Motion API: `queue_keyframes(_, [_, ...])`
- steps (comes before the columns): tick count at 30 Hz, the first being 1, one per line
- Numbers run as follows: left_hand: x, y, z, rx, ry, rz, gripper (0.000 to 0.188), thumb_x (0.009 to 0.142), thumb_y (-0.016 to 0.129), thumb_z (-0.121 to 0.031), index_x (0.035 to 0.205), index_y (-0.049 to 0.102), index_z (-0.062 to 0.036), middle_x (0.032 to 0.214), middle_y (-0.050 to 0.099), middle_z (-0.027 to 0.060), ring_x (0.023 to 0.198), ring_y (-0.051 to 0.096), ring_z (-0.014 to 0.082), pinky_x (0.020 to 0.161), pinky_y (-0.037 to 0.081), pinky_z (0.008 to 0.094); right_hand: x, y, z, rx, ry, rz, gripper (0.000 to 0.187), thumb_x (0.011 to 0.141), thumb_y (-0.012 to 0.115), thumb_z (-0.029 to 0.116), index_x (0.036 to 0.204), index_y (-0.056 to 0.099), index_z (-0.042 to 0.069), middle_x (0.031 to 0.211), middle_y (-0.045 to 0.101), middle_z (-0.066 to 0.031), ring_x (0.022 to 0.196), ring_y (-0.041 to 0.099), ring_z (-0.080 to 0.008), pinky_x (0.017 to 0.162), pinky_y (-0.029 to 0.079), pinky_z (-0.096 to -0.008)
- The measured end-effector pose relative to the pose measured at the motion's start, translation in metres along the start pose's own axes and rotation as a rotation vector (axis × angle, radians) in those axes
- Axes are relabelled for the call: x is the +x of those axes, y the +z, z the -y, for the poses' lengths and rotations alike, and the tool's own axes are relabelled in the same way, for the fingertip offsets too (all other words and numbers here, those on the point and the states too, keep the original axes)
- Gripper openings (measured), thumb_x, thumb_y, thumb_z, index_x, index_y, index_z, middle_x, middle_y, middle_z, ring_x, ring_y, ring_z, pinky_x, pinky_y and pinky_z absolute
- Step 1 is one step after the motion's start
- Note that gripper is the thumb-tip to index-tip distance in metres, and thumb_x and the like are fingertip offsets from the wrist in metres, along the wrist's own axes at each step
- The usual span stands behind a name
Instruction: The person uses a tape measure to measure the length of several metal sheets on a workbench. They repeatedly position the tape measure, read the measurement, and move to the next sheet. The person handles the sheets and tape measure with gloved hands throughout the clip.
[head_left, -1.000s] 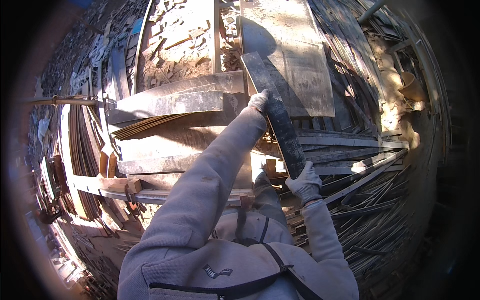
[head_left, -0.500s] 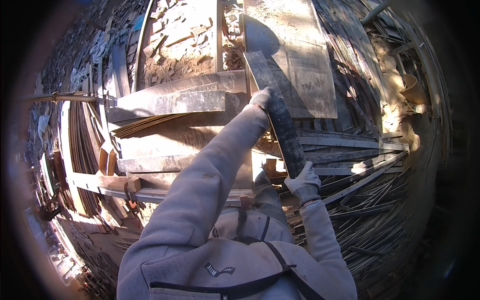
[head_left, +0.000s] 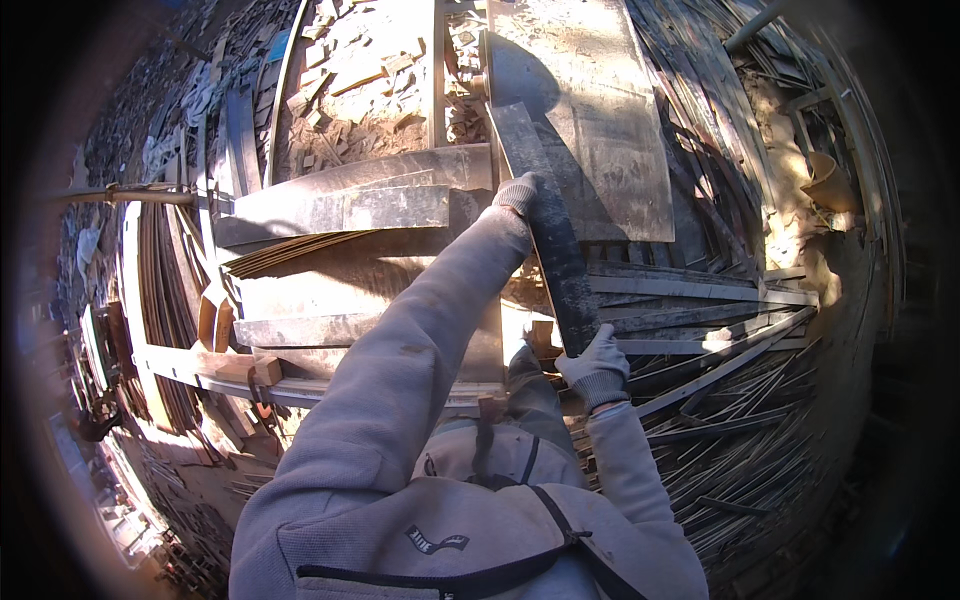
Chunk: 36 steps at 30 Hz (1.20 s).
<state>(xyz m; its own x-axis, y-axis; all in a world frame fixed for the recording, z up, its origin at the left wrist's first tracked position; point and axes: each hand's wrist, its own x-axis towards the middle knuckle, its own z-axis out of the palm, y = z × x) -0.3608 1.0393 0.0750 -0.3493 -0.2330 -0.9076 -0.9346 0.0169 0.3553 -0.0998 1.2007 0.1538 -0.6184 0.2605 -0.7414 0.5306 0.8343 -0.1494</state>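
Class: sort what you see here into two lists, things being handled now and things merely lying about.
In hand:
left hand
right hand
dark plank, gripped at both ends

Lying about:
large pale board
wood offcuts
thin strips
stacked planks

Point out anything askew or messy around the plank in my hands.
The dark plank, held by the left hand and right hand, lies slanted across the stacked boards. Offcuts litter the ground beyond, and thin strips fan out loosely at right.
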Motion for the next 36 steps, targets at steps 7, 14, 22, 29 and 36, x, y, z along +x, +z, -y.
queue_keyframes(7, [0.038,-0.012,0.008,-0.239,0.078,0.314,0.033,0.105,0.053,-0.024,0.112,0.071,0.0022,0.096,0.076,0.0181,0.086,0.076,0.0286,0.077,0.062,0.043,-0.001,0.007,0.013,0.008,-0.025,-0.025,0.082,0.076,0.086,0.044,0.133,0.047,-0.001,0.125,0.067,-0.0258,0.115,0.072,-0.0415,0.099,0.058,-0.0494])
queue_keyframes(14, [0.082,-0.02,0.006,-0.188,0.127,0.395,0.034,0.102,0.059,-0.028,0.108,0.074,0.0022,0.096,0.078,0.0167,0.087,0.078,0.0274,0.076,0.062,0.0402,-0.007,0.023,0.036,0.044,-0.055,-0.022,0.085,0.079,0.082,0.049,0.134,0.041,-0.001,0.123,0.068,-0.0287,0.112,0.073,-0.0437,0.097,0.059,-0.0523])
queue_keyframes(22, [0.055,-0.03,-0.029,0.264,0.436,0.01,0.049,0.094,0.071,-0.042,0.112,0.078,0.003,0.104,0.081,0.0186,0.096,0.079,0.0306,0.083,0.062,0.0395,-0.016,0.025,0.045,0.198,-0.122,-0.077,0.079,0.078,0.08,0.045,0.128,0.041,-0.001,0.113,0.073,-0.0289,0.104,0.075,-0.0467,0.092,0.059,-0.0521])
queue_keyframes(29, [-0.149,-0.079,0.165,-0.01,0.682,-0.223,0.055,0.11,0.058,-0.049,0.121,0.07,0.0033,0.111,0.077,0.0245,0.108,0.073,0.0388,0.097,0.053,0.0447,-0.058,0.082,-0.114,0.138,-0.548,-0.409,0.099,0.07,0.09,0.032,0.15,0.04,0.001,0.12,0.064,-0.0231,0.106,0.068,-0.0451,0.093,0.056,-0.0552])
queue_keyframes(36, [-0.124,-0.235,0.317,-0.348,0.058,-0.299,0.068,0.11,0.051,-0.056,0.13,0.063,0.0085,0.114,0.074,0.0192,0.088,0.078,0.035,0.071,0.069,0.0464,-0.017,0.09,-0.078,-0.275,-1.16,-0.315,0.112,0.069,0.092,0.037,0.157,0.036,-0.001,0.133,0.059,-0.0228,0.121,0.06,-0.0416,0.104,0.049,-0.0517])
